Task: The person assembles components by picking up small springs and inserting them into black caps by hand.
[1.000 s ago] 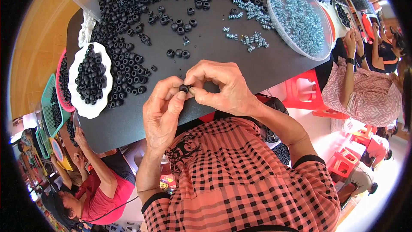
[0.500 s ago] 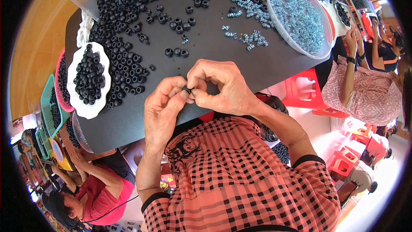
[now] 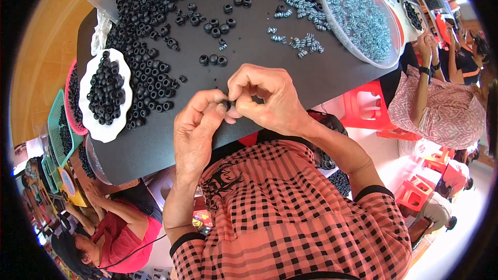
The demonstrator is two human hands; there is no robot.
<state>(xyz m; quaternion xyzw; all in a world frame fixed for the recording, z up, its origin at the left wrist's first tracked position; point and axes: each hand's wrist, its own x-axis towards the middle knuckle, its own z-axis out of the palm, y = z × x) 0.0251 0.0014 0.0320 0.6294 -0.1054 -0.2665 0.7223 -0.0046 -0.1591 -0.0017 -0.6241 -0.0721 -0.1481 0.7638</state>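
Near the table's front edge, my left hand (image 3: pixel 197 124) pinches a small round black plastic piece (image 3: pixel 226 105) between thumb and fingers. My right hand (image 3: pixel 267 98) is closed in a pinch right beside it, its fingertips meeting the left ones. Whether the right fingers hold anything small is hidden. Just beyond my hands lie a few black hollow pieces (image 3: pixel 213 60) in a short row. Small metal coil springs (image 3: pixel 306 45) are scattered farther right, beside a round clear tub (image 3: pixel 326 5) full of such springs.
Loose black hollow pieces (image 3: pixel 150 13) pile across the table's far left. A white scalloped plate (image 3: pixel 106 134) holds more of them. Pink and green baskets (image 3: pixel 56 119) stand left, near a person in pink (image 3: pixel 129 238). Other people sit right, near red plastic stools (image 3: pixel 363 106).
My right fingertips have closed and shifted slightly at the black piece, uncovering more of it. The left hand keeps its pinch almost in place. The view has shifted a little.
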